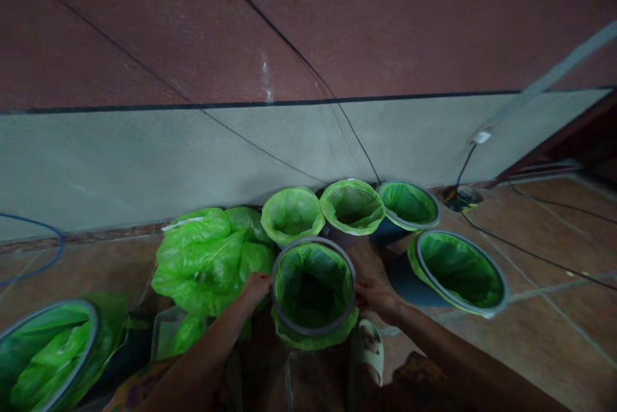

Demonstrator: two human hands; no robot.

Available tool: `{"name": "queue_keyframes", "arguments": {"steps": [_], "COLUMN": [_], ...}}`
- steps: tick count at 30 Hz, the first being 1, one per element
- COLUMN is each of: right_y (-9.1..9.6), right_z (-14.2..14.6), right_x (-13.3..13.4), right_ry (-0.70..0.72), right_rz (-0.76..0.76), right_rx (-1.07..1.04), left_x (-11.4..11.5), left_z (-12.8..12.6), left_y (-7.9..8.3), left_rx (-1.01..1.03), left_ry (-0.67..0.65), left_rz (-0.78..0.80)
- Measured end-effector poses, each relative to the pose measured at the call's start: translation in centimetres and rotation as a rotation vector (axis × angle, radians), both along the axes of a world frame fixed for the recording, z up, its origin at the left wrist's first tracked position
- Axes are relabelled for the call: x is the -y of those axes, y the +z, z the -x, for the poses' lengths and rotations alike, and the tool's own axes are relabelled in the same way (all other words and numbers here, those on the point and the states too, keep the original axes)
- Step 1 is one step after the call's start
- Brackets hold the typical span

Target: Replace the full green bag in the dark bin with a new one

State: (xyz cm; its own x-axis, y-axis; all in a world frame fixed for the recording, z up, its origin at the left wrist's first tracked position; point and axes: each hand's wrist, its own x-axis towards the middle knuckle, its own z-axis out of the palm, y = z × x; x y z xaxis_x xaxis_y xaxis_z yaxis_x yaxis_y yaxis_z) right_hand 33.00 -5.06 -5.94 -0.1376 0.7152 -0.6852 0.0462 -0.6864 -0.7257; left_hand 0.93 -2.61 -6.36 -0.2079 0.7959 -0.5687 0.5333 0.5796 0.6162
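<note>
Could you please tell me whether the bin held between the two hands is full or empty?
Empty, it seems: the bin shows only its green liner down to a dark bottom.

Six round bins lined with green plastic bags stand on the tiled floor (554,309): the near-left bin (92,328), the middle bin (313,242), the left wall bin (292,216), the centre wall bin (353,206), the right wall bin (409,204) and the far-right bin (460,270). Four carry a grey ring on the rim; two do not. There is one heap of loose green bags (207,258), one patterned slipper (369,348) and one blue cable (45,251). Two hands, the left hand (255,286) and the right hand (376,296), grip the middle bin.
</note>
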Motion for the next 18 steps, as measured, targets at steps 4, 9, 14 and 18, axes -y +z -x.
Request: {"name": "queue_keyframes", "arguments": {"steps": [4, 9, 14, 18], "right_y": [-1.7, -2.6, -2.4, -2.1], "right_z": [-1.2, -1.3, -0.6, 0.0], "right_x": [0.6, 0.6, -0.1, -0.3], "right_ry": [0.061, 0.230, 0.288, 0.292], "right_rz": [0.025, 0.047, -0.014, -0.108], "right_rx": [0.152, 0.395, 0.581, 0.683], "left_x": [-0.2, 0.0, 0.3, 0.4], "left_z": [-0.8, -1.3, -1.6, -1.9], "left_y": [-0.5, -0.6, -0.1, 0.1], "left_rx": [-0.169, -0.347, -0.478, -0.513], "left_ry": [-0.156, -0.283, -0.374, -0.400], "left_rz": [-0.014, -0.022, 0.007, -0.003]}}
